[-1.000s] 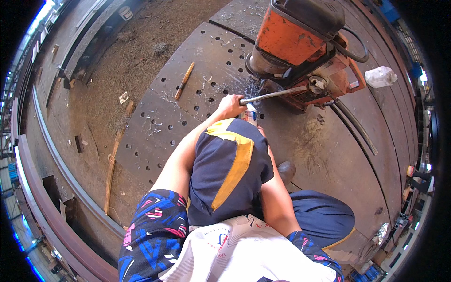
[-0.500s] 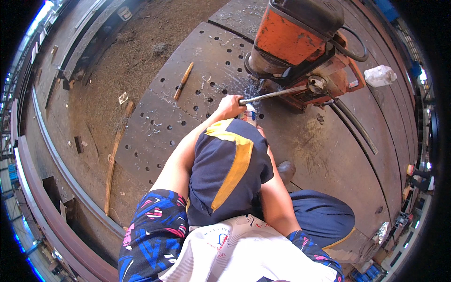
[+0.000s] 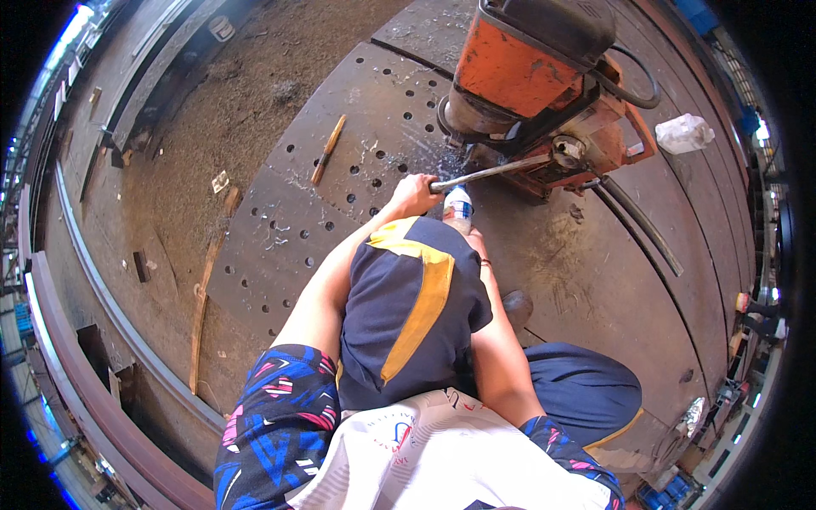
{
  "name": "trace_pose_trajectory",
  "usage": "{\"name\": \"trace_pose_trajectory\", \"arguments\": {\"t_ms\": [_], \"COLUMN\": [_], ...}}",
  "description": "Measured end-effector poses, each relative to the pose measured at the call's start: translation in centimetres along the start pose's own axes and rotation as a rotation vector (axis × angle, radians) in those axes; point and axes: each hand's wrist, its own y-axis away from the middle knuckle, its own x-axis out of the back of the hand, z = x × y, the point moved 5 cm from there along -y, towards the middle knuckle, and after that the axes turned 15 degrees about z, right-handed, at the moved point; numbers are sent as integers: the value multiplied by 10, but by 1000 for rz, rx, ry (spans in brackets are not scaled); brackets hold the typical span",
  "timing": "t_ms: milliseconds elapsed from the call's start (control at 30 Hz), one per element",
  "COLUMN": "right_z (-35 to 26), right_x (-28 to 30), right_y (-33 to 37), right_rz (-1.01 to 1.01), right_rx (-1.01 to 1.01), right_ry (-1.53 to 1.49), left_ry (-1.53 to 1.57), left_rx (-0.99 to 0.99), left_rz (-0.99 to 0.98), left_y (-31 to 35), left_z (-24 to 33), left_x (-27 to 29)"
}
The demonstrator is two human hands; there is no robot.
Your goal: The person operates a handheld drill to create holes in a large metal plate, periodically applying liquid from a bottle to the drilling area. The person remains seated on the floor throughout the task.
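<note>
My left hand (image 3: 415,195) is closed around the end of a metal feed lever (image 3: 493,172) that sticks out from an orange magnetic drill (image 3: 529,70). A plastic bottle (image 3: 459,206) with a white and blue label stands out just beyond my raised knee, its top pointing at the drill's base. My right hand (image 3: 477,243) is closed on the lower part of the bottle; the knee hides most of its fingers. Under the drill lies a steel plate (image 3: 289,225) with rows of drilled holes and scattered metal shavings. The drill bit cannot be made out clearly.
A wooden-handled stick (image 3: 329,150) lies on the plate left of the drill. Black hoses or cables (image 3: 639,225) run from the drill toward the right. A crumpled clear plastic bag (image 3: 684,134) rests farther right. Long steel beams (image 3: 102,408) stretch along the left side.
My right hand has raised the bottle slightly, so more of it shows beyond my knee. My left hand keeps its hold on the lever, which has hardly moved.
</note>
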Motion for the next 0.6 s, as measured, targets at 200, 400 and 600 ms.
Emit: {"name": "trace_pose_trajectory", "arguments": {"t_ms": [200,400,600], "right_z": [-1,4,4], "right_x": [8,17,27], "right_y": [-1,-3,3], "right_rz": [61,72,49], "right_rx": [-46,-33,-45], "right_ry": [61,45,-51], "left_ry": [19,45,152], "left_rx": [4,41,6], "left_rz": [-13,-74,10], "left_y": [-2,-4,8], "left_z": [0,0,0], "left_x": [-5,-20,-50]}}
